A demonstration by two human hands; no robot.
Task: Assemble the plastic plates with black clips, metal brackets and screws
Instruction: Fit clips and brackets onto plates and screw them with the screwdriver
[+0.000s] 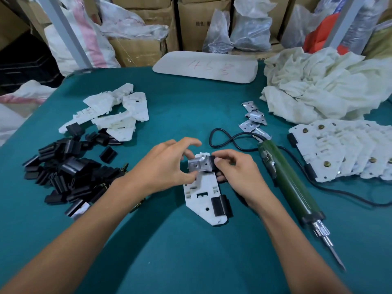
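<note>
Two hands meet over the middle of the teal worktop point(180, 107), where I am working on one white plastic plate point(201, 194). It lies flat with its pointed end toward me. A black clip point(220, 203) sits on its near right edge, and a metal bracket point(199, 164) rests across its far end.

My left hand point(167, 166) pinches the bracket's left side between thumb and curled fingers. My right hand point(235, 168) grips the plate's far right corner, with the thumb on top against a second black clip point(212, 161) and the fingers point(220, 178) curled underneath.

To my left is a loose heap of black clips point(63, 166), and beyond it a pile of bare white plates point(114, 115). A few brass screws point(125, 167) show just beside my left forearm.

To my right a green electric screwdriver point(292, 187) lies on the worktop with its bit toward me and its black cable point(224, 139) looped behind my hands. Spare brackets point(252, 117) lie in a short row past the cable.

Further right is a fanned stack of finished plates point(339, 149) carrying brass screw heads, and behind that a crumpled cream cloth point(322, 85). A white pad with red writing point(205, 66) lies at the far edge, in front of cardboard boxes point(144, 18).
</note>
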